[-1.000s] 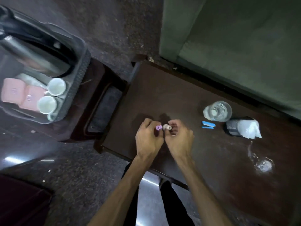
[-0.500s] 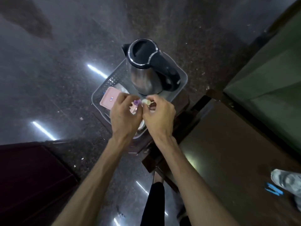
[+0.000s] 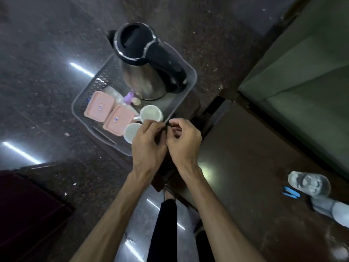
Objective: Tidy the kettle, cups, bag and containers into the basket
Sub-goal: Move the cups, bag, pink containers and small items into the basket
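Observation:
A grey mesh basket [image 3: 186, 68] stands on a dark stool. Inside it are a steel kettle [image 3: 145, 59] with a black lid and handle, two pink lidded containers [image 3: 99, 106] [image 3: 118, 120], two white cups [image 3: 151, 113] [image 3: 131, 132] and a clear bag [image 3: 113, 91] under the containers. A small purple piece [image 3: 129, 97] and a small beige piece [image 3: 136, 101] lie by the kettle's base. My left hand [image 3: 149, 142] and my right hand [image 3: 184, 140] hover side by side over the basket's near right corner. Their fingers are loosely curled and I see nothing in them.
A dark wooden table [image 3: 245, 167] stretches to the right of the basket. On it are a clear glass [image 3: 309, 184], a blue clip [image 3: 290, 193] and a grey holder with white paper [image 3: 332, 209]. A green sofa [image 3: 302, 69] is at upper right. The floor is dark polished stone.
My view swung from the table to the basket. The purple and beige pieces that my fingers held now lie in the basket, and both hands have drawn back toward the near rim.

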{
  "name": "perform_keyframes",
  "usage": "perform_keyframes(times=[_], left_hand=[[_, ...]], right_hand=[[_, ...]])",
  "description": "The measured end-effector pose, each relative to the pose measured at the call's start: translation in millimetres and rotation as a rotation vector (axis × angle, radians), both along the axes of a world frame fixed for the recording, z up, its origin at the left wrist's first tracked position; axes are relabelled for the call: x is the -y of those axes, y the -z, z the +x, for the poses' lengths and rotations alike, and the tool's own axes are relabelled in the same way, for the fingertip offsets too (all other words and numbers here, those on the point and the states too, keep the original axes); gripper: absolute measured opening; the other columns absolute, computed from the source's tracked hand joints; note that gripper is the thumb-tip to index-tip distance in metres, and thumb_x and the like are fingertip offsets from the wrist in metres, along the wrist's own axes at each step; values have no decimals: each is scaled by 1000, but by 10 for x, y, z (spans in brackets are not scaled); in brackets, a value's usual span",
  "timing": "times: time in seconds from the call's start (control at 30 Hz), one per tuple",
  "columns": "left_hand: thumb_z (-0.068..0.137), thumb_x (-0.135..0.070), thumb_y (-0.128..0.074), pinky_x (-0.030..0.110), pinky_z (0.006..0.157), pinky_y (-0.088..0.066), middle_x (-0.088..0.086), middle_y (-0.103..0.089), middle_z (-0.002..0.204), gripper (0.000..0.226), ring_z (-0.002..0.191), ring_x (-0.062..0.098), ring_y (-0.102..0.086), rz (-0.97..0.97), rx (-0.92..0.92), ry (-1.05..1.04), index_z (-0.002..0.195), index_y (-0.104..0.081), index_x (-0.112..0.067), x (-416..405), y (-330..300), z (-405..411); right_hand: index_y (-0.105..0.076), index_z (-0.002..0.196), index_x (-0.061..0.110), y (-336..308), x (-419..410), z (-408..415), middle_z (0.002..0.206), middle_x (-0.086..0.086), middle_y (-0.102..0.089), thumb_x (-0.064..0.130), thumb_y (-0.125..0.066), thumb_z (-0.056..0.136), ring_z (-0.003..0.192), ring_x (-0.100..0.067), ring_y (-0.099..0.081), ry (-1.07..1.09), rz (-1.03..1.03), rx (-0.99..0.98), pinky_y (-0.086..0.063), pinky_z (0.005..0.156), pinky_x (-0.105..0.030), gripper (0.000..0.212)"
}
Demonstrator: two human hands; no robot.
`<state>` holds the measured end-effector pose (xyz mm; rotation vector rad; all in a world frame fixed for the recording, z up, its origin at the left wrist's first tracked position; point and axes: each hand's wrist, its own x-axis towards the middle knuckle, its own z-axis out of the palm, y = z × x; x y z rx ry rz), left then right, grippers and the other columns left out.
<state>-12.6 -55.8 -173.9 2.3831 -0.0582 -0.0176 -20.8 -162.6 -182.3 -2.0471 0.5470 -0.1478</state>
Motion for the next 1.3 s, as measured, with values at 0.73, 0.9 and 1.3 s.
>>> perform_keyframes(times=[0.73, 0.9, 1.3], left_hand=[[85, -20, -65, 30, 84, -52, -4, -75, 106, 21, 99, 26, -71, 178, -383, 854, 102, -76, -25, 3333, 522, -2198], [85, -18, -64, 29, 82, -50, -4, -74, 102, 22, 96, 26, -70, 185, -417, 865, 102, -75, -26, 3557, 623, -2469], [88, -12, -68, 44, 78, -59, 4, -69, 110, 22, 86, 27, -71, 78, -409, 543, 109, -73, -12, 2860, 584, -1986]], right_hand=[[-65, 129, 22, 687, 3346, -3023, 129, -11, -66, 21, -72, 84, 109, -39, -68, 696, -241, -688, -54, 89, -44, 46], [-62, 134, 24, 900, 3589, -3182, 136, -11, -50, 23, -72, 85, 98, -41, -69, 443, -298, -770, -53, 79, -44, 50], [-75, 93, 23, 561, 2759, -2670, 82, 7, -68, 38, -82, 80, 67, -15, -63, 383, -162, -480, -50, 61, -29, 20]])
